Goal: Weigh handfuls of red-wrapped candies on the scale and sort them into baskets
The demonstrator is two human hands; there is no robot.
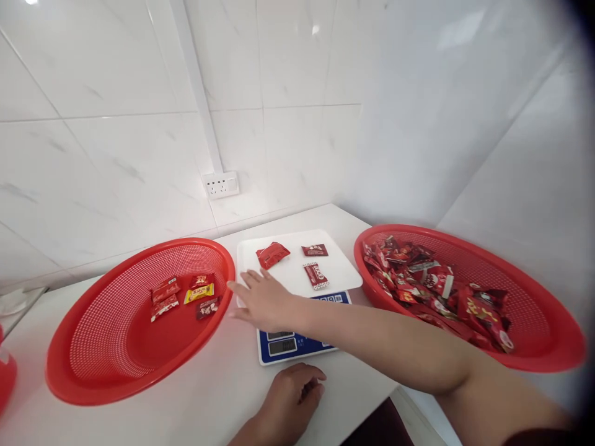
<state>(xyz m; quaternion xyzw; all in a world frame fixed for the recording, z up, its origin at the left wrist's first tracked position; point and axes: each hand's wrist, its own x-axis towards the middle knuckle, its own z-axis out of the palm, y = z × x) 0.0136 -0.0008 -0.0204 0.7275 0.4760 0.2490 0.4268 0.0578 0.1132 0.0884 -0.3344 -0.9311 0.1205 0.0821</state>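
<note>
A white tabletop [199,390] carries everything; on it the left basket [106,303], red and perforated, stands opposite the right basket [548,334], which holds a heap of wrapped snacks [432,285]. The right forearm [367,331] crosses in front, close by the right basket; a drifting elbow could catch that rim and jolt the heap. Between the baskets sits a blue scale [307,347] topped by a white pan [296,267]; the right hand [263,303] spreads over the pan's near left corner, beside the left basket's rim, its grip open and nothing visible in it; I cannot tell whether it touches either; a leaning wrist would upset the reading, and a hooked fingertip could drag the basket. The left hand [290,396] is near the scale's front edge, its grip loosely curled, thumb apart from forefinger, no object showing. A bulky red packet [273,254], a checkered-end packet [317,276] and a dark packet [315,249] lie apart on the pan; a low sweep could slide them off; a yellow packet [199,293] lies among red ones in the left basket.
</note>
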